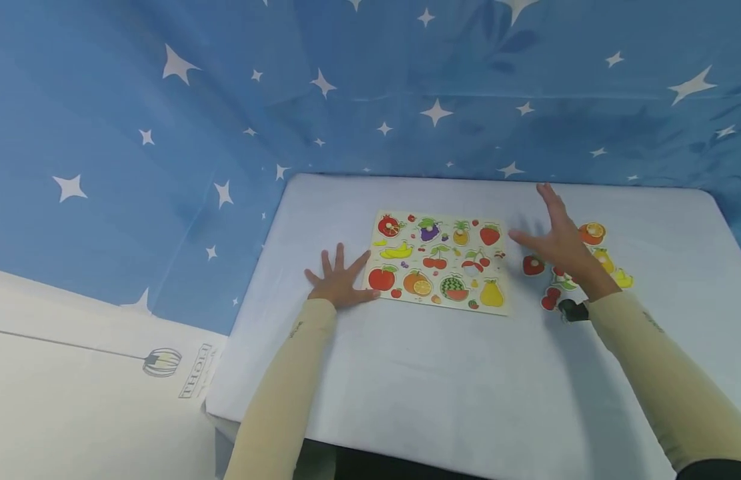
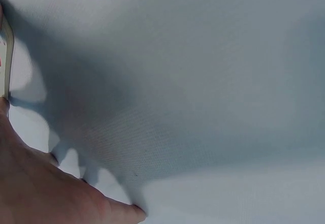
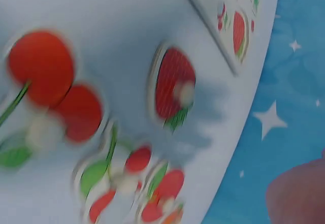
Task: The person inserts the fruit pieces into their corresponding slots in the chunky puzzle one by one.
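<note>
A fruit puzzle board (image 1: 448, 220) lies on the white-covered table, showing rows of fruit pictures. Beside its left edge, my left hand (image 1: 337, 283) is spread flat, with fingertip and thumb touching the board's edge and corner. My right hand (image 1: 565, 247) is raised right of the board, thumb and fingers wide apart, holding nothing. Beneath and around it lie loose fruit pieces: a strawberry piece (image 1: 533, 265), a cherry piece (image 1: 551, 299), an orange piece (image 1: 592, 233), a pear piece (image 1: 603, 259) and a banana piece (image 1: 622, 278). Pale knobs stand on the strawberry piece (image 3: 167, 82) and others.
The white tablecloth (image 1: 406, 387) spreads around the board. Behind the table hangs a blue curtain (image 1: 358, 80) with white stars. A pale surface printed with a lamp drawing (image 1: 162, 362) is at the left. Something black (image 1: 573, 311) sits at my right wrist.
</note>
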`<state>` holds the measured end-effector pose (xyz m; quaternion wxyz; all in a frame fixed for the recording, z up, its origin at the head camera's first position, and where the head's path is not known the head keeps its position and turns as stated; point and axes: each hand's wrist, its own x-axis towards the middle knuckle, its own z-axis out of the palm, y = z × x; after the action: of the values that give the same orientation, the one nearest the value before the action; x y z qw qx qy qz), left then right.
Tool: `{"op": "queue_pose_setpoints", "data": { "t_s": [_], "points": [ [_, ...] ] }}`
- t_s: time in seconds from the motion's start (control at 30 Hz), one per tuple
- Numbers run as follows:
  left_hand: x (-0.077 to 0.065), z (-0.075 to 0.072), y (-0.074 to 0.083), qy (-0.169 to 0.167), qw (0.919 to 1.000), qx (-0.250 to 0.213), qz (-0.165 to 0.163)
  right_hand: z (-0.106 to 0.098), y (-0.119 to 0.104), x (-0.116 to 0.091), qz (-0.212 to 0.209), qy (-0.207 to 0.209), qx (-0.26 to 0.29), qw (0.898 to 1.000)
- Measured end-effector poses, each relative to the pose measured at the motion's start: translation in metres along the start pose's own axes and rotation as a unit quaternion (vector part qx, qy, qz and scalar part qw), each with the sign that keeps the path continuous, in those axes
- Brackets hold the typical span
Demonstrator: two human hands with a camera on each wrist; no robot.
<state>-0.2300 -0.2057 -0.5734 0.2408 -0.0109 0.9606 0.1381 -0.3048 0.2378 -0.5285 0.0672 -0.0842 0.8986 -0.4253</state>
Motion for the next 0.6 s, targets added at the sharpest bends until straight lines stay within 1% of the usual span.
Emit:
{"op": "queue_pose_setpoints", "data": {
  "t_s": [0.13, 0.33, 0.43, 0.6],
  "points": [
    [0.000, 0.000, -0.002, -0.006, 1.0000, -0.006, 0.001, -0.018, 0.010, -0.013, 0.014, 0.013, -0.005, 1.000],
    [0.004, 0.002, -0.005, -0.004, 1.0000, -0.007, 0.001, -0.043, 0.029, -0.037, 0.034, 0.024, 0.007, 0.999],
    [0.002, 0.001, -0.004, -0.001, 0.9999, -0.011, 0.004, -0.050, 0.038, -0.048, 0.045, 0.031, 0.001, 0.999],
    [-0.004, -0.001, 0.004, 0.000, 0.9999, -0.014, 0.008, -0.056, 0.048, -0.063, 0.064, 0.049, -0.017, 0.997]
  ]
}}
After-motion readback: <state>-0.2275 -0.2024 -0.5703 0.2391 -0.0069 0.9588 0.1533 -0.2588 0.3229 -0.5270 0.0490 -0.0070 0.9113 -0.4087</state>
